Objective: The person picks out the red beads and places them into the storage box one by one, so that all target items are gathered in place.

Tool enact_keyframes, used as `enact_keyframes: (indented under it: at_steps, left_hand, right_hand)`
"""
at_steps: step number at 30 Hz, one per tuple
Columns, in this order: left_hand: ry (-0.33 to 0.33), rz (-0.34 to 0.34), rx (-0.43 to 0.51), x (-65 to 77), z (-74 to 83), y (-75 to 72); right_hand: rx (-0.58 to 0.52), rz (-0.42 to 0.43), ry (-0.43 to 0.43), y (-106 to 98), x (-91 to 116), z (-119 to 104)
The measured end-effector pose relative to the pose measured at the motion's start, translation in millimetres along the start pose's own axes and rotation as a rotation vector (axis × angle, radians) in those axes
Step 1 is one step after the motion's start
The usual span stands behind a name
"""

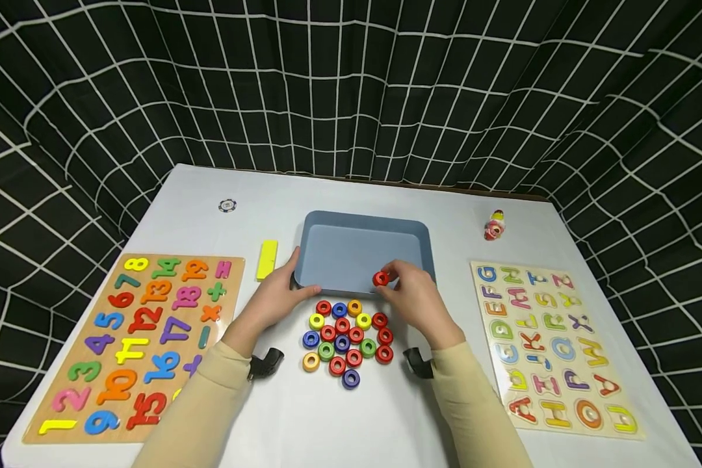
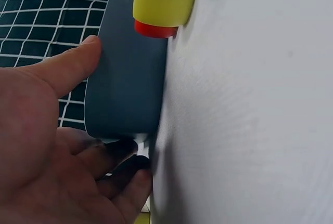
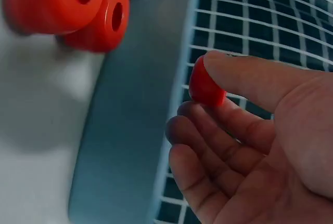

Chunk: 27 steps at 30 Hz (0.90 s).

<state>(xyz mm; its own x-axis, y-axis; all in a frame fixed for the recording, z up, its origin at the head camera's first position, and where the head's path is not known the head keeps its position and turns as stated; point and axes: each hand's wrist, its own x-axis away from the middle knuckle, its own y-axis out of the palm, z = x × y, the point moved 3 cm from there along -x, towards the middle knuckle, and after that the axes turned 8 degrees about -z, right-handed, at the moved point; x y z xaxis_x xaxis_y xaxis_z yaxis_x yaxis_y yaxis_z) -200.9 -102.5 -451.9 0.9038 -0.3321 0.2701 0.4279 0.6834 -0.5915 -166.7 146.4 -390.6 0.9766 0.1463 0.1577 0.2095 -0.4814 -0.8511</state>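
My right hand pinches a small, glossy red ring-shaped bead between thumb and fingertip, above the near edge of a shallow blue-grey rectangular tray. My left hand, thumb spread wide from the fingers, rests against the tray's near left corner. Red, blue, yellow, green and orange beads lie between the tray and the white tabletop's near edge.

Right grip pinching red ring, left grip apparently touching blue tray
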Motion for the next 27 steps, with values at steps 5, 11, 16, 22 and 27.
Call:
enact_keyframes:
  at_steps: [5,11,16,22,27]
  left_hand:
    - [0.013,0.011,-0.010,2.5,-1.3,-0.2]
    - [0.021,0.018,-0.009,3.2,-1.4,-0.9]
    - [0.029,0.023,-0.013,2.7,-1.8,-0.8]
    - [0.026,0.025,-0.006,2.8,-1.6,-0.9]
    - [0.024,0.030,-0.010,3.4,-2.6,-0.7]
  right_hand:
    - [0.022,-0.072,-0.003,15,-34,-13]
    - [0.050,-0.100,-0.001,26,-51,-22]
    - [0.070,-0.115,-0.030,30,-55,-29]
    - [0.080,-0.164,-0.056,37,-60,-38]
    - [0.049,-0.166,-0.047,39,-60,-39]
